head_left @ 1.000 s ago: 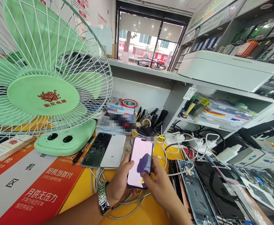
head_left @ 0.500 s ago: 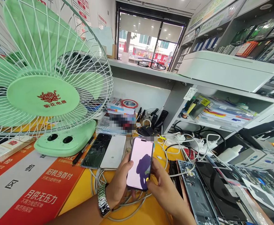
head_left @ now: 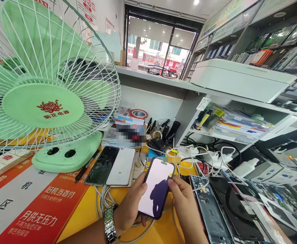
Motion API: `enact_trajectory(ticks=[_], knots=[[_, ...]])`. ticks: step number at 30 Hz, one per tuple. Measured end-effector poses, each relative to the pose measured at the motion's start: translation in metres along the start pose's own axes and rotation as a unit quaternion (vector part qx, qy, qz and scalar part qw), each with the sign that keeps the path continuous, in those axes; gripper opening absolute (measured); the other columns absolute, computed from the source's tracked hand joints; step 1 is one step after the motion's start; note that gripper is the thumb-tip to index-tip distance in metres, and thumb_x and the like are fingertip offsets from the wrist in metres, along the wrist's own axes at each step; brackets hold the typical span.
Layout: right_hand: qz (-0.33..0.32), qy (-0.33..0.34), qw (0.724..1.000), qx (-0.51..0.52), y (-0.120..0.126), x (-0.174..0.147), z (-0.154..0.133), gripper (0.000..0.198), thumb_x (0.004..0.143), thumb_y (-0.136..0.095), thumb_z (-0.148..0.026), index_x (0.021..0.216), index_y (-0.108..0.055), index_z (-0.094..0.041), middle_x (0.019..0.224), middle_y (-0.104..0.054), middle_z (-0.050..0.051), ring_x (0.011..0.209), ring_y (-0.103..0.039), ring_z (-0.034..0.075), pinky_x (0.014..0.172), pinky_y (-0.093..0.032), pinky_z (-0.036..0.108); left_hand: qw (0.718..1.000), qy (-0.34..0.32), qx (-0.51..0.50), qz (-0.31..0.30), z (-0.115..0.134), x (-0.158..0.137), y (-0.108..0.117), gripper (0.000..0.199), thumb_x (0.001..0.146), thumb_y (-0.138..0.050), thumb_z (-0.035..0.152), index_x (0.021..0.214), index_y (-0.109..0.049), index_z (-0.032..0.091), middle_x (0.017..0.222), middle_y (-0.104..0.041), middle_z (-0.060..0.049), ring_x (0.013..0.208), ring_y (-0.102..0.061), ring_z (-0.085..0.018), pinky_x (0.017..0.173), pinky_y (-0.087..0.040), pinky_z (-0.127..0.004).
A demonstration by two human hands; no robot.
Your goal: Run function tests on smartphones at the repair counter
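Over the yellow-topped counter [head_left: 87,210] we are grasping a black-edged, pink-screened rectangular smartphone [head_left: 152,186] in our left hand [head_left: 129,205], while our right hand [head_left: 185,200], its grip unclear, is touching the screen's right edge.

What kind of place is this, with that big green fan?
Probably a phone repair shop: someone is holding a lit-up phone, a cracked dark phone lies beside a white phone, and a stripped-down device frame lies off to the right.
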State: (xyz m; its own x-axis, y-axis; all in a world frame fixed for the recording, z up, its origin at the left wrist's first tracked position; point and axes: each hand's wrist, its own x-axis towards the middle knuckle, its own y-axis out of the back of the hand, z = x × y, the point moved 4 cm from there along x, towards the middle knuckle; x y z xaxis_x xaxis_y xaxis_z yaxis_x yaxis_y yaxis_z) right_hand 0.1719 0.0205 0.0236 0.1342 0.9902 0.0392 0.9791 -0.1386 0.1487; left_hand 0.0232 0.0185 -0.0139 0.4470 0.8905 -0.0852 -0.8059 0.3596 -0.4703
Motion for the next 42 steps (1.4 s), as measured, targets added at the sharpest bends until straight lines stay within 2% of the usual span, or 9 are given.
enact_trajectory(ticks=[4, 11, 15, 19, 21, 24, 27, 35, 42], knots=[[-0.058, 0.016, 0.998, 0.021, -0.006, -0.001, -0.007, 0.014, 0.075, -0.058, -0.031, 0.077, -0.063, -0.018, 0.073, -0.062, 0.001, 0.070, -0.052, 0.018, 0.068, -0.041, 0.029, 1.000, -0.003, -0.008, 0.008, 0.002, 0.001, 0.002, 0.064, 0.093, -0.041, 0.055, 0.149, -0.033, 0.024, 0.075, -0.058, -0.001, 0.049, -0.055, -0.013, 0.031, -0.044, -0.018], [0.158, -0.088, 0.983, 0.021, 0.013, -0.004, -0.002, 0.048, 0.074, -0.057, -0.062, 0.051, -0.051, -0.021, 0.055, -0.050, 0.002, 0.059, -0.046, 0.018, 0.054, -0.037, 0.029, 0.997, 0.001, 0.063, -0.045, 0.000, -0.005, -0.005, 0.063, 0.092, -0.045, 0.057, 0.144, -0.040, 0.021, 0.070, -0.058, 0.000, 0.046, -0.052, -0.009, 0.034, -0.044, -0.015], [0.080, -0.030, 0.996, 0.021, 0.009, -0.001, -0.004, 0.044, 0.078, -0.059, -0.055, 0.052, -0.052, -0.020, 0.054, -0.051, 0.001, 0.056, -0.044, 0.016, 0.052, -0.036, 0.027, 0.998, 0.007, 0.054, -0.038, 0.003, -0.004, -0.006, 0.064, 0.092, -0.045, 0.057, 0.145, -0.039, 0.022, 0.077, -0.059, -0.002, 0.047, -0.052, -0.009, 0.035, -0.046, -0.015], [-0.049, 0.014, 0.998, 0.034, -0.003, -0.001, -0.007, 0.023, 0.077, -0.063, -0.033, 0.091, -0.069, -0.017, 0.080, -0.067, 0.004, 0.073, -0.058, 0.020, 0.067, -0.046, 0.029, 1.000, 0.001, 0.018, -0.023, 0.006, -0.001, -0.004, 0.066, 0.091, -0.045, 0.057, 0.147, -0.035, 0.023, 0.084, -0.059, -0.004, 0.053, -0.055, -0.011, 0.036, -0.048, -0.017], [-0.037, 0.007, 0.999, 0.026, -0.003, -0.002, -0.007, 0.024, 0.076, -0.063, -0.034, 0.091, -0.069, -0.017, 0.080, -0.067, 0.004, 0.075, -0.058, 0.021, 0.069, -0.046, 0.029, 1.000, 0.001, 0.024, -0.019, 0.005, -0.001, -0.003, 0.066, 0.092, -0.045, 0.057, 0.147, -0.034, 0.024, 0.084, -0.059, -0.003, 0.054, -0.055, -0.011, 0.035, -0.047, -0.017], [0.066, -0.051, 0.996, 0.009, 0.006, -0.004, -0.003, 0.039, 0.076, -0.060, -0.054, 0.064, -0.061, -0.017, 0.063, -0.058, 0.003, 0.061, -0.050, 0.018, 0.058, -0.041, 0.029, 0.997, 0.008, 0.069, -0.038, 0.002, -0.004, -0.004, 0.064, 0.092, -0.046, 0.056, 0.147, -0.037, 0.024, 0.080, -0.059, -0.002, 0.051, -0.053, -0.009, 0.036, -0.047, -0.015], [0.130, -0.099, 0.987, 0.009, 0.014, -0.006, 0.001, 0.051, 0.077, -0.055, -0.065, 0.055, -0.054, -0.019, 0.057, -0.052, 0.002, 0.055, -0.044, 0.017, 0.052, -0.036, 0.029, 0.995, 0.024, 0.090, -0.049, 0.000, -0.007, -0.007, 0.066, 0.092, -0.047, 0.056, 0.147, -0.037, 0.022, 0.074, -0.059, -0.001, 0.050, -0.053, -0.009, 0.039, -0.048, -0.015], [-0.031, -0.016, 0.998, 0.058, -0.002, -0.003, -0.005, 0.035, 0.074, -0.071, -0.044, 0.096, -0.068, -0.017, 0.088, -0.071, 0.007, 0.079, -0.062, 0.022, 0.071, -0.049, 0.030, 0.997, 0.005, 0.067, -0.028, 0.001, -0.003, -0.003, 0.064, 0.093, -0.044, 0.055, 0.147, -0.036, 0.022, 0.080, -0.058, -0.002, 0.053, -0.054, -0.011, 0.037, -0.048, -0.018], [0.126, -0.089, 0.986, 0.057, 0.009, -0.006, -0.009, 0.048, 0.075, -0.062, -0.064, 0.062, -0.063, -0.018, 0.061, -0.060, 0.002, 0.058, -0.050, 0.017, 0.053, -0.042, 0.027, 0.990, -0.004, 0.126, -0.069, 0.001, -0.009, -0.010, 0.064, 0.093, -0.044, 0.056, 0.146, -0.039, 0.021, 0.077, -0.058, -0.002, 0.054, -0.053, -0.011, 0.044, -0.048, -0.019]])
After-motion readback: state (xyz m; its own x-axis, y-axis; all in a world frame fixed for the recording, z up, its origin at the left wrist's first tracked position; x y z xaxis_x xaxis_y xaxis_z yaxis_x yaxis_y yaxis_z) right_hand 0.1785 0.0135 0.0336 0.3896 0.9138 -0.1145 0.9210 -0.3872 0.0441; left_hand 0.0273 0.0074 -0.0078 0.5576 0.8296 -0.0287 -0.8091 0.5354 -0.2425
